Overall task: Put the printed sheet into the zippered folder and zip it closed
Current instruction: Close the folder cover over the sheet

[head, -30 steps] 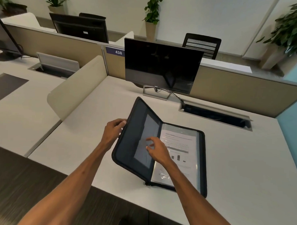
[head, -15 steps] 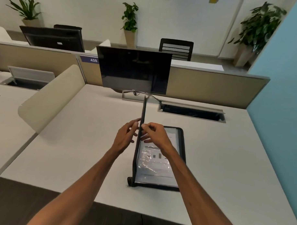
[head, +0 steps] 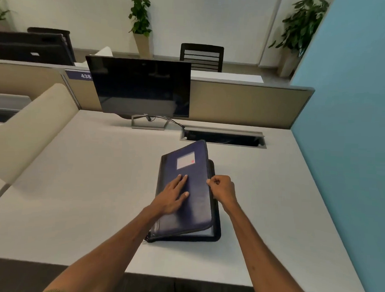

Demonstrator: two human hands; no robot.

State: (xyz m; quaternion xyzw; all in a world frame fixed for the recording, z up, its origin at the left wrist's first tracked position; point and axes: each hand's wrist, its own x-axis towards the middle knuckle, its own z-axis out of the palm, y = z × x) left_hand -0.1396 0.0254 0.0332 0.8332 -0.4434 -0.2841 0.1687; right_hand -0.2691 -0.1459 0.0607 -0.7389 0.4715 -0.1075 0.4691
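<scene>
A dark blue zippered folder [head: 196, 202] with a white label lies on the desk, its cover folded down but still propped slightly above the lower half. A thin pale strip of the printed sheet [head: 202, 232] shows in the gap at the near edge; the rest is hidden inside. My left hand [head: 174, 194] rests flat on the cover with fingers spread. My right hand [head: 221, 188] is curled at the folder's right edge, fingertips pinched at the cover's rim. The zipper runs unzipped around the edges.
A black monitor [head: 143, 87] stands behind the folder on the white desk [head: 87, 186]. An open cable tray [head: 222, 137] sits just beyond the folder. A beige divider [head: 30, 127] rises at the left, a blue wall [head: 351, 129] at the right.
The folder's cover has swung from wide open, through upright, down over the sheet. My left hand moved from the cover's outer edge onto its top; my right hand shifted to the right edge.
</scene>
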